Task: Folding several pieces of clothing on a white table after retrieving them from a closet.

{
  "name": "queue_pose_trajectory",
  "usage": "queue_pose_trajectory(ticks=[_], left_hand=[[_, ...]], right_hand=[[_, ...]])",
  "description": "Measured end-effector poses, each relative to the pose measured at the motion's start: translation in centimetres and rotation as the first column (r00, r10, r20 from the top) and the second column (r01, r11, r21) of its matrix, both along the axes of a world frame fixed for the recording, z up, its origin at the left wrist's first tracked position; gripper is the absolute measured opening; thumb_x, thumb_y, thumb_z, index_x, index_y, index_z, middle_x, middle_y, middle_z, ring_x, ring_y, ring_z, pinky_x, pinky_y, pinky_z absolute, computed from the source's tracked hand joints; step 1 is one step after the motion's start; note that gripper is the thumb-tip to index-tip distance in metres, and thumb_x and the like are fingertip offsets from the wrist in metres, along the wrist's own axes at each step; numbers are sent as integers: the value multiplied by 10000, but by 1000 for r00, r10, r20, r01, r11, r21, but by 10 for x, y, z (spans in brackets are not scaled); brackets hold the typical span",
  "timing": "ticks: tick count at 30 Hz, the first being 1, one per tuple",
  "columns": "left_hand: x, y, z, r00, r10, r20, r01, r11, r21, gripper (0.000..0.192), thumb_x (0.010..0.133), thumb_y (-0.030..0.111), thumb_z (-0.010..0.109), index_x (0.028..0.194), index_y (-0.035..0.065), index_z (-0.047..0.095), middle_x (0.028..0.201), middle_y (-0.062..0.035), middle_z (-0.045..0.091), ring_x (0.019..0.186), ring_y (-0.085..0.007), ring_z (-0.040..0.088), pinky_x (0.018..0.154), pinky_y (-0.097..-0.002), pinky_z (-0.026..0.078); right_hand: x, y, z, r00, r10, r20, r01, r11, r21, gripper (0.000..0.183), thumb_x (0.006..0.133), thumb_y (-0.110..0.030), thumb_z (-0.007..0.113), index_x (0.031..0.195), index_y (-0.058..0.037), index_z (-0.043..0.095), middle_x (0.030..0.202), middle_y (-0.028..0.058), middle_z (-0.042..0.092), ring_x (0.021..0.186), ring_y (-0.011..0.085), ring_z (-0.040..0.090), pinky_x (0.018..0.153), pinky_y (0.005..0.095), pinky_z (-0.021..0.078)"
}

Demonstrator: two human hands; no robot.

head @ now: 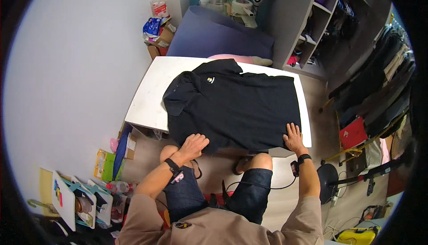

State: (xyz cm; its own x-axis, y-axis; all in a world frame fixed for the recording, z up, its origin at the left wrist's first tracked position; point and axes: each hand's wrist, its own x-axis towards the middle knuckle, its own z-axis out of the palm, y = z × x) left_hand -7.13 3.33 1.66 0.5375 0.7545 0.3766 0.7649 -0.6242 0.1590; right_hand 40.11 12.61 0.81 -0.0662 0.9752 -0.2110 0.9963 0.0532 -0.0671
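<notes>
A black polo shirt [240,107] lies spread across a white table [147,94], its collar to the left and its hem to the right. A small emblem [210,80] marks its chest. My left hand [194,146] is curled around the near sleeve edge, and its fingertips are hidden. At the near hem corner, my right hand [294,138] rests flat on the cloth with fingers slightly apart. Each wrist wears a dark band, with a small device near it.
Behind the table stands a rolled blue mat [217,34]. An open wardrobe [311,34] and a rack of hanging clothes [378,77] flank the right side. A black round stand base [327,183] sits at right. A cable [254,185] runs from the right wrist. Shelves [83,201] stand lower left.
</notes>
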Motion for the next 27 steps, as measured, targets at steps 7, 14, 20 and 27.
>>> queue_pose_trajectory(ticks=[7, 14, 20, 27], left_hand=[[-30, -7, 16, 978, -133, -162, 70, 935, -347, 223, 652, -46, 606, 824, 88, 560, 811, -82, 538, 821, -278, 546, 718, -393, 442], [-18, 15, 25, 1000, 18, 8, -15, 970, -244, 180, 677, 15, 599, 845, 49, 654, 867, -94, 646, 888, -295, 594, 798, -413, 474], [-14, 46, 27, 976, 123, -182, -165, 958, -234, 592, 805, 227, 600, 1361, 85, 454, 1422, -226, 385, 1304, -463, 337, 1076, -551, 297], [-33, 45, 24, 933, 89, -350, -198, 936, -290, 836, 717, 343, 710, 1443, 122, 357, 1491, -241, 259, 1364, -466, 226, 1116, -554, 192]], right_hand=[[13, -13, 13, 996, 69, -52, -65, 995, 76, 687, 929, -509, 440, 1483, -128, 302, 1552, 140, 244, 1428, 383, 189, 1124, 582, 176], [24, -27, 17, 992, 64, -112, -47, 988, 145, 627, 944, -455, 464, 1438, -78, 380, 1510, 202, 302, 1400, 414, 233, 1114, 550, 214], [31, -55, 6, 985, 36, -171, 20, 949, 315, 570, 924, -368, 526, 1397, -64, 434, 1488, 202, 335, 1379, 412, 278, 1113, 544, 216], [43, -73, 8, 973, 66, -219, 18, 932, 362, 570, 818, -110, 638, 1366, -102, 482, 1436, 180, 413, 1348, 368, 352, 1090, 503, 281]])
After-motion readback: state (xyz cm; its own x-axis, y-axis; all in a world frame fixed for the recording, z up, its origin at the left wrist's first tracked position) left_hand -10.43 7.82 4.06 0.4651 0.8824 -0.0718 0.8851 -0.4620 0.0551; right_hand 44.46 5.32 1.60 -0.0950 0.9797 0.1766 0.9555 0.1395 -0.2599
